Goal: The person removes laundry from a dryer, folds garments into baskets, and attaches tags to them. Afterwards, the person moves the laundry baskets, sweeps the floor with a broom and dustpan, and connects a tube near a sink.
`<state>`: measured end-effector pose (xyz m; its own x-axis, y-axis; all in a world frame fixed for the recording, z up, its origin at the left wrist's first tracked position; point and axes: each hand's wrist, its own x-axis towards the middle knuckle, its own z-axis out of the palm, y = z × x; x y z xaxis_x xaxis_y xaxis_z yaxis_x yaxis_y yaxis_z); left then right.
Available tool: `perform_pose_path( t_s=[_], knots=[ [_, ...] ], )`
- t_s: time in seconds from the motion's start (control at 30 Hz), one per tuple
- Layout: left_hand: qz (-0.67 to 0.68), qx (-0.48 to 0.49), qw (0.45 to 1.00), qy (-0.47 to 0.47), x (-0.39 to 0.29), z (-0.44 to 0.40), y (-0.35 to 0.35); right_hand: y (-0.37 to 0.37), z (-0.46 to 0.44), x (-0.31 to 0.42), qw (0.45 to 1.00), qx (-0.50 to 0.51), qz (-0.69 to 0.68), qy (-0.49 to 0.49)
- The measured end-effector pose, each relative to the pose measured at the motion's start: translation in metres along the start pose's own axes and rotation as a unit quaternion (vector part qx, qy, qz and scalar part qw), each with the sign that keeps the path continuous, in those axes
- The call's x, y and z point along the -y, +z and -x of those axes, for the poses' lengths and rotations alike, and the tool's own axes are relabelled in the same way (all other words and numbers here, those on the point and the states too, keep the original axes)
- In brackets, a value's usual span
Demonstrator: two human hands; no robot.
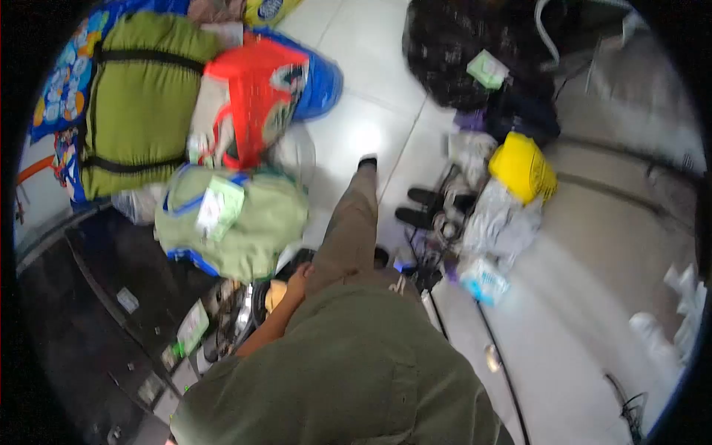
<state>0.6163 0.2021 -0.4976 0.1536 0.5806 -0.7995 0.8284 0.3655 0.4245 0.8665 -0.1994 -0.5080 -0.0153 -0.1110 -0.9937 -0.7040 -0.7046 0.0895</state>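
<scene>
Plainly, one left hand [302, 280] hangs near one pale-green bag [263, 230].

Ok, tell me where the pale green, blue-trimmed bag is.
The pale green bag lies left of centre in the head view, just below the olive bundle and the red bag, up and left of the left hand.

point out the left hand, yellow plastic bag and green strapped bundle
Left hand [302, 277], head view: its middle
Yellow plastic bag [522, 169], head view: middle of its bulge
Green strapped bundle [141, 110], head view: middle of its upper face
</scene>
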Motion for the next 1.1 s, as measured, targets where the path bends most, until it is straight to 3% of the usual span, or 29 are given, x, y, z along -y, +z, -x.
perform_pose_path(
  t_s=[0.07,0.1,0.17,0.23,0.3,0.43,0.5,0.57,0.73,0.8,0.83,0.9,0.93,0.97,1.07,1.1],
  knots=[
    [-0.224,0.068,0.97,0.059,-0.063,-0.051,-0.018,0.004,0.005,0.078,0.999,-0.018,0.006,-0.034],
    [-0.361,0.149,0.915,0.105,-0.102,-0.078,-0.032,0.003,0.008,0.114,0.998,-0.028,0.011,-0.05],
    [-0.418,0.197,0.885,0.06,-0.199,-0.119,-0.06,0.002,0.017,0.19,0.995,-0.044,0.013,-0.087],
    [-0.416,0.104,0.893,0.133,-0.299,-0.151,-0.082,0.004,0.026,0.26,0.991,-0.054,0.006,-0.121],
    [-0.289,0.015,0.924,0.25,-0.374,-0.191,-0.093,0.006,0.036,0.325,0.987,-0.064,0.001,-0.148],
    [-0.199,-0.05,0.919,0.338,-0.508,-0.254,-0.098,0.01,0.045,0.435,0.983,-0.064,-0.007,-0.169],
    [-0.184,-0.042,0.905,0.381,-0.558,-0.28,-0.093,0.013,0.047,0.486,0.984,-0.058,-0.007,-0.171],
    [-0.209,0.01,0.913,0.349,-0.609,-0.302,-0.09,0.017,0.05,0.54,0.985,-0.046,-0.02,-0.163],
    [-0.083,0.109,0.902,0.409,-0.725,-0.355,-0.1,0.024,0.057,0.698,0.984,0.008,-0.063,-0.167],
    [-0.061,0.148,0.887,0.434,-0.768,-0.389,-0.095,0.029,0.067,0.797,0.968,0.011,-0.089,-0.233],
    [-0.032,0.187,0.875,0.446,-0.794,-0.411,-0.091,0.048,0.104,0.857,0.944,-0.057,-0.098,-0.309],
    [-0.04,0.278,0.841,0.462,-0.851,-0.456,-0.067,0.05,0.115,0.969,0.918,-0.038,-0.173,-0.355],
    [-0.102,0.252,0.829,0.489,-0.902,-0.43,-0.074,0.05,0.115,1.024,0.894,-0.01,-0.225,-0.387],
    [-0.095,0.232,0.776,0.578,-0.924,-0.459,-0.05,0.054,0.119,1.076,0.88,-0.015,-0.233,-0.413],
    [-0.112,0.231,0.807,0.531,-1.005,-0.496,0.006,0.072,0.15,1.213,0.84,-0.061,-0.185,-0.506],
    [-0.126,0.171,0.819,0.532,-1.027,-0.509,0.025,0.075,0.151,1.251,0.818,-0.084,-0.167,-0.544]
  ],
)
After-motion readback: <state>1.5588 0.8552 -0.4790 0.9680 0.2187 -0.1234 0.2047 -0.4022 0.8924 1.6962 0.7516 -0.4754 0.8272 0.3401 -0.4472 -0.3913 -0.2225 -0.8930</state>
